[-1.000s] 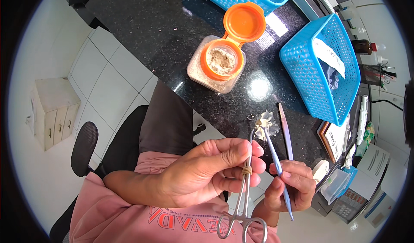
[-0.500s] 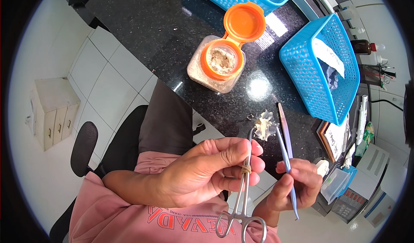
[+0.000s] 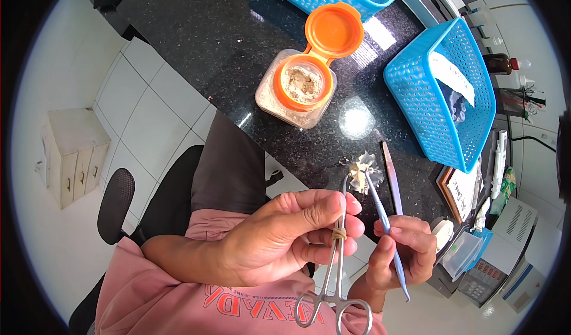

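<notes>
My left hand (image 3: 279,237) grips a pair of steel locking forceps (image 3: 339,275), ring handles toward me. A tan band (image 3: 339,234) is wound round the shanks. The curved tip points away, close to a pale crumbly lump on crinkled clear film (image 3: 360,173) on the dark counter. My right hand (image 3: 410,249) pinches a slim blue hand tool with a hooked end (image 3: 379,207). Its far tip reaches the lump; whether it touches, I cannot tell. Beside the film lie tweezers (image 3: 391,171), their near end close to my right fingers.
An open square jar of beige powder (image 3: 264,97) with an orange flip lid (image 3: 336,30) stands on the black speckled counter (image 3: 202,43). Blue baskets (image 3: 410,91) sit behind and to the right. A framed card (image 3: 461,192), a clear box (image 3: 463,255) and a keypad device (image 3: 485,281) are further right.
My right hand has brought the tip of the blue tool leftward onto or over the pale lump. My left hand holds the forceps almost still, with the rings slightly shifted.
</notes>
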